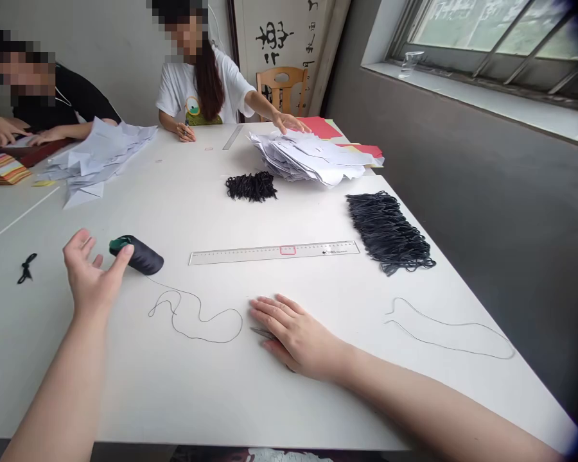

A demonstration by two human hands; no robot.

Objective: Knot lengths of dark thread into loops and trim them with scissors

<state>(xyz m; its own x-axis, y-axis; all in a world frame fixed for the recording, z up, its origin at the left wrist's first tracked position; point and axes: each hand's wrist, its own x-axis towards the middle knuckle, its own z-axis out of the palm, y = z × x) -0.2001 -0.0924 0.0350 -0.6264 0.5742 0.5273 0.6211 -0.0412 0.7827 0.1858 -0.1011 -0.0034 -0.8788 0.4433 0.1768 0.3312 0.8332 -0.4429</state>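
Forearms (62, 385): bare; nearest the lens, entering from both lower corners.
Left hand (94, 273): fingers (79, 244) parted wide from the thumb, curled a little; thumb overlaps the spool in view, contact cannot be told; no grasp seen.
Right hand (298, 337): palm down on the table (173, 398), fingers nearly straight and together; pointed metal tool (261, 333) shows between thumb and forefinger, grip or mere cover cannot be told.
Spool (144, 258): right of the left thumb; dark, tightly wound, tapered, green at one end; appears to lie on its side, so a nudge might roll it and pay out slack.
Loose thread (221, 342): thin, limp, in wavy loops between the hands; could knot if dragged; the blade close by might nick it.
Ruler (250, 254): clear, flat, hard-edged, beyond the hands; a sleeveless arm or thread could knock it askew.
Single strand (462, 323): long open bend at right; light, easily swept aside.
Cord bundle (390, 234): black, soft, looped ends, strands side by side; may tangle if brushed.
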